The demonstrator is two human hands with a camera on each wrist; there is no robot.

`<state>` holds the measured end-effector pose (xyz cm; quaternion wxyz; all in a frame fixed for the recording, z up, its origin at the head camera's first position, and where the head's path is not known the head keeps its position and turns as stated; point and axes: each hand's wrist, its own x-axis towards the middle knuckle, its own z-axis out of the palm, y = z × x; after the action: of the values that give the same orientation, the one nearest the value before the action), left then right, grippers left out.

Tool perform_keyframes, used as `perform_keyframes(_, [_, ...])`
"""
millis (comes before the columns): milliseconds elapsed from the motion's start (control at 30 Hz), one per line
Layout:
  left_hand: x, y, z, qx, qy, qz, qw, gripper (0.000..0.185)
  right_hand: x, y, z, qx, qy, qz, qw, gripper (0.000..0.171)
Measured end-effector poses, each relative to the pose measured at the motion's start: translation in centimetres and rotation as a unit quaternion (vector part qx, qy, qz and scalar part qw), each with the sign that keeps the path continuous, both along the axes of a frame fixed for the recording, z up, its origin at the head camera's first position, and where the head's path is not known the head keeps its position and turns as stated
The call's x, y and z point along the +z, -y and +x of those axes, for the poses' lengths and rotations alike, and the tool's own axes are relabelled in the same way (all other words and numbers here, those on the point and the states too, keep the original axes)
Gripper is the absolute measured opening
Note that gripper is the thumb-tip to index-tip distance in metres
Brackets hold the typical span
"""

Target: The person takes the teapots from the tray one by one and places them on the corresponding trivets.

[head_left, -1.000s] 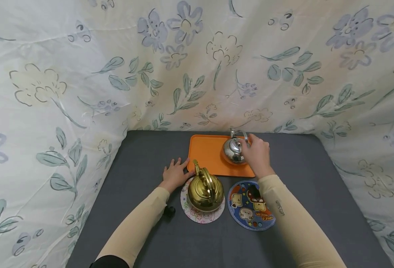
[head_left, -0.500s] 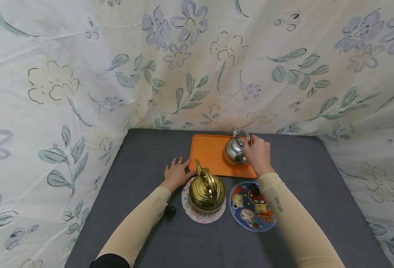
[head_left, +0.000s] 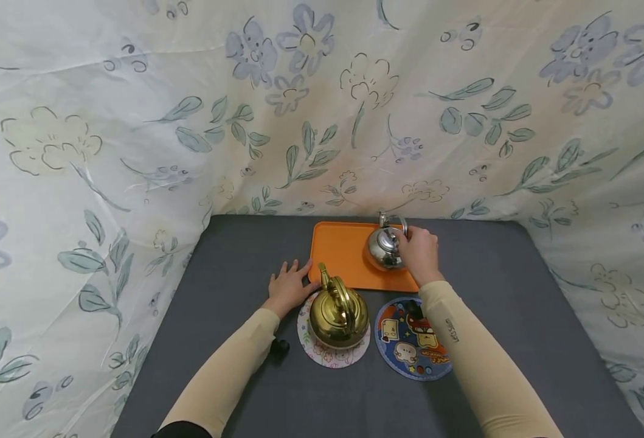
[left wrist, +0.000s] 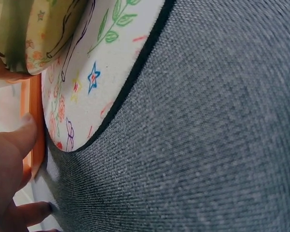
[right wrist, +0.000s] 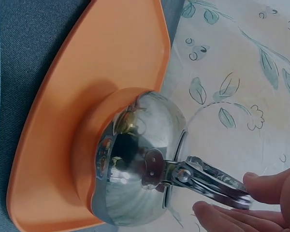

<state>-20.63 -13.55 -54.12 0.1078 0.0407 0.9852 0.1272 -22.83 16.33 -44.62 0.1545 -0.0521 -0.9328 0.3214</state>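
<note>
A silver kettle [head_left: 385, 248] stands on the right part of an orange tray [head_left: 338, 246]. My right hand [head_left: 421, 252] is at its handle [right wrist: 217, 186], which lies between thumb and fingers in the right wrist view. My left hand [head_left: 289, 286] has its fingers spread at the tray's near left corner, fingertips at the rim. Just right of it, a gold kettle [head_left: 338, 319] sits on a round white floral mat [head_left: 322, 359]. In the left wrist view, the thumb and fingers reach toward the tray's edge beside this mat [left wrist: 92, 106].
A round blue cartoon mat [head_left: 406, 359] lies right of the gold kettle, partly under my right forearm. The grey cloth [head_left: 322, 407] covers the tabletop. A flower-patterned curtain [head_left: 311, 121] rises behind the tray and along both sides.
The head view shifts slightly. Both hands, the two kettles, the tray and the mats keep nearly the same places.
</note>
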Motion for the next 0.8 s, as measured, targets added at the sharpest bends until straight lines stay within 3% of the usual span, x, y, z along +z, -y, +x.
perform_keyframes(400, [-0.2, 0.5, 0.6, -0.005, -0.003, 0.004, 1.0000, 0.072, -0.2, 0.7, 0.8, -0.012, 0.010, -0.029, 0.999, 0.028])
perform_keyframes(800, [-0.1, 0.4, 0.3, 0.001, 0.002, 0.011, 0.9999, 0.073, 0.2, 0.1, 1.0, -0.004, 0.003, -0.049, 0.999, 0.024])
